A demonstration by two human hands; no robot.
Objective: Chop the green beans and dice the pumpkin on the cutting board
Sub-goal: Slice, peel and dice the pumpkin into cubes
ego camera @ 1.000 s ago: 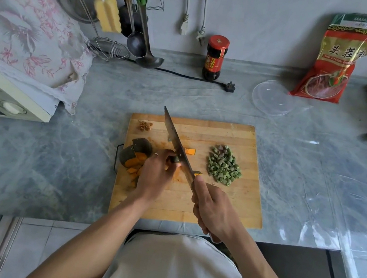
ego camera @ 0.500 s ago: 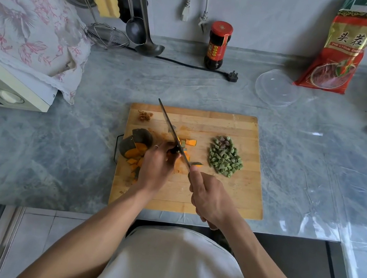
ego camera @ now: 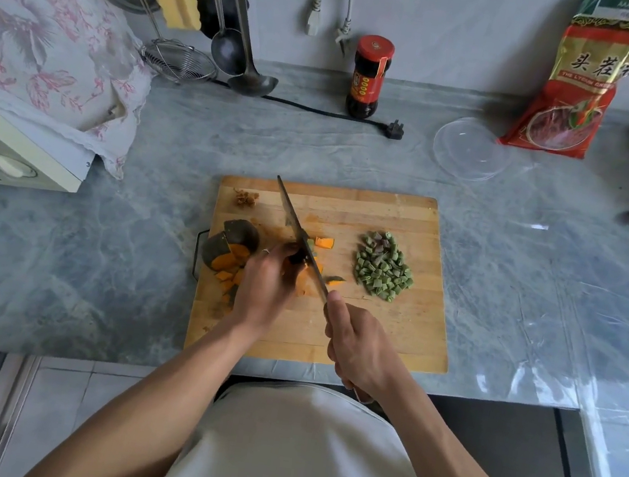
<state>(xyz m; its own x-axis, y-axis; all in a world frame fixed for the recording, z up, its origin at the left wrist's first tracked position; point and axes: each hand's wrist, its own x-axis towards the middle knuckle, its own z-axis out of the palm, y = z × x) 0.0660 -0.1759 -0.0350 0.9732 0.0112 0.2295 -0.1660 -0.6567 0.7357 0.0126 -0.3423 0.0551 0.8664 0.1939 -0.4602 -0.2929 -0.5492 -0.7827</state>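
A wooden cutting board [ego camera: 393, 330] lies on the grey counter. A pile of chopped green beans [ego camera: 381, 266] sits on its right half. At the board's left edge rests a dark-skinned pumpkin chunk [ego camera: 229, 244] with orange flesh and loose cut pieces beside it. My left hand [ego camera: 265, 288] holds down a pumpkin piece [ego camera: 305, 279] near the board's middle. My right hand [ego camera: 356, 345] grips the handle of a knife [ego camera: 297, 232], whose blade runs away from me and sits in the pumpkin piece right beside my left fingers. One orange cube [ego camera: 324, 242] lies just past the blade.
A sauce bottle [ego camera: 369, 78], a black plug and cord [ego camera: 394, 134], a clear plastic lid [ego camera: 471, 149] and a red food bag [ego camera: 585, 82] stand behind the board. Ladles and a strainer [ego camera: 180, 61] hang at back left. A cloth-covered appliance [ego camera: 32, 77] stands left.
The knife has kept working on the pumpkin piece, its blade shifting slightly against it under my left hand. The bean pile has not moved.
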